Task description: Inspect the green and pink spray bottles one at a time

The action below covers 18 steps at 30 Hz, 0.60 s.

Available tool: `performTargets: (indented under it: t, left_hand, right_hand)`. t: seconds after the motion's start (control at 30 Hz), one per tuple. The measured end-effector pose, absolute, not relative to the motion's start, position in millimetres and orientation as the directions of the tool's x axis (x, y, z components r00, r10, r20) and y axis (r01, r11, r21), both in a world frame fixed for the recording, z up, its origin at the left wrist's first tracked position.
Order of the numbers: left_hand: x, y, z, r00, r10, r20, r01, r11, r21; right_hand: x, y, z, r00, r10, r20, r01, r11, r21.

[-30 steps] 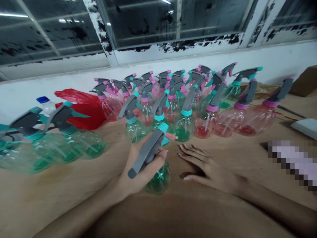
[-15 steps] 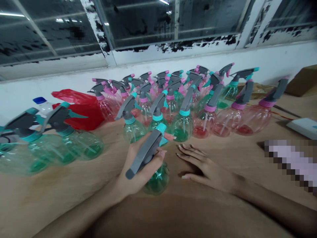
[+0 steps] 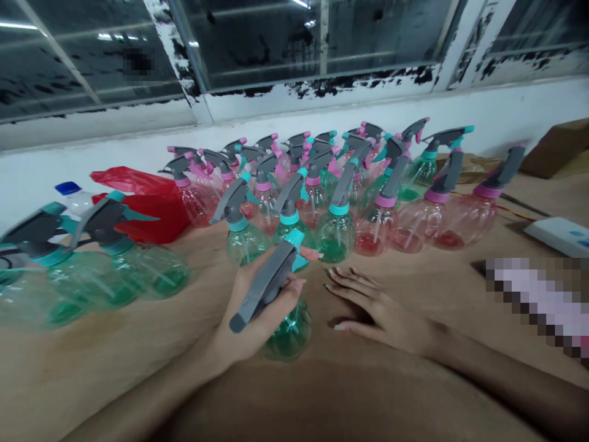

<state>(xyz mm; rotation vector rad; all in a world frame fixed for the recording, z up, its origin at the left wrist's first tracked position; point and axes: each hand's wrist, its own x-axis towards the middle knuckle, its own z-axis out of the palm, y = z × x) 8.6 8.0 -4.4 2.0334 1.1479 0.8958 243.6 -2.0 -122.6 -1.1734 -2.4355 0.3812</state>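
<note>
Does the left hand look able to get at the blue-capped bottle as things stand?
Probably not: the left hand is around a held sprayer, and green-tinted spray bottles stand in front of the blue-capped bottle.

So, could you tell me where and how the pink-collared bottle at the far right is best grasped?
Probably around the pink collar, coming from the right: the spray bottle narrows there above its bulging body, and a neighbouring bottle crowds its left side.

Bare forearms, bare hands, longish fingernails
</note>
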Motion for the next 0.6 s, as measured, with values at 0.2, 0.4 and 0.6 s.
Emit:
performTargets:
  t: [0.2, 0.4, 0.6]
  left_hand:
    - [7.8, 8.9, -3.9, 0.419, 0.868, 0.267, 0.414, -0.444, 0.795]
    - [8.2, 9.4, -6.3, 0.393, 0.879, 0.271, 0.422, -0.434, 0.796]
    - [5.6, 10.9, -5.3, 0.412, 0.874, 0.258, 0.4, -0.427, 0.811]
  right_hand:
    - [243.0, -2.2, -123.0, -0.564, 0.794, 0.227, 0.692, 0.605, -0.394]
    - [243.3, -2.1, -123.2, -0.561, 0.795, 0.23, 0.693, 0.603, -0.395]
    - [243.8, -2.4, -123.4, -0.567, 0.796, 0.212, 0.703, 0.602, -0.379]
